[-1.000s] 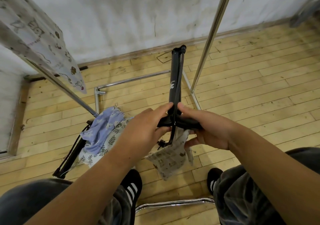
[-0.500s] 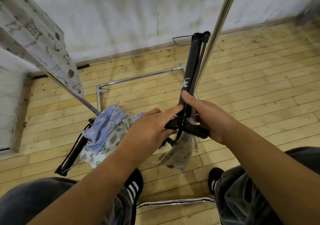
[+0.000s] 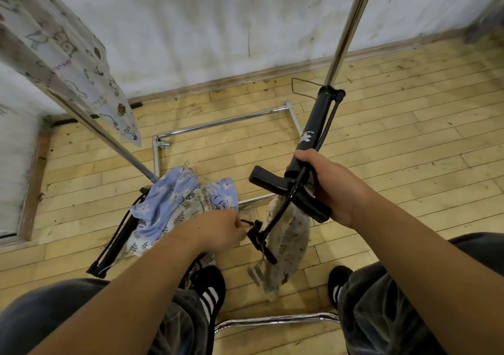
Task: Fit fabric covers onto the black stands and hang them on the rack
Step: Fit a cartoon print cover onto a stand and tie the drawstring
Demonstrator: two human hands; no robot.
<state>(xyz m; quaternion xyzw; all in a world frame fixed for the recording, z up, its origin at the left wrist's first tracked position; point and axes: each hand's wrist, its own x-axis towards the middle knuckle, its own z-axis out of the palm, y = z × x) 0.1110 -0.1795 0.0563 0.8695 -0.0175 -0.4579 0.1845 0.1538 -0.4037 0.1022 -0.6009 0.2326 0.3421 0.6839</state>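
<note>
Gripping the black stand (image 3: 307, 139) just below its white logo, the right hand (image 3: 331, 188) has its fingers wrapped round the tube where the flat crosspiece branches off, and it holds the stand tilted, top end up and away, right against the chrome upright (image 3: 345, 28) of the rack. A beige printed cover (image 3: 289, 241) hangs limp from under that hand, beside the stand's thin side rod, and ends above the wooden floor (image 3: 409, 142). The left hand (image 3: 219, 232) is lower and to the left, apart from the right one; its curled fingers reach the small black fitting at the bottom of the thin rod, but the back of the hand hides the fingertips and I cannot tell whether they pinch it or only touch it. Beyond the left hand a pile of covers (image 3: 174, 204), pale blue floral over a leaf print, lies on the floor at the foot of the rack's slanting pole (image 3: 109, 143), and a second stand (image 3: 117, 242) lies partly beneath the pile, its end jutting out towards the viewer. High on the left a cartoon-print cover (image 3: 77, 62) hangs along that pole. Two black shoes (image 3: 208, 296) with white stripes stand on the boards.
</note>
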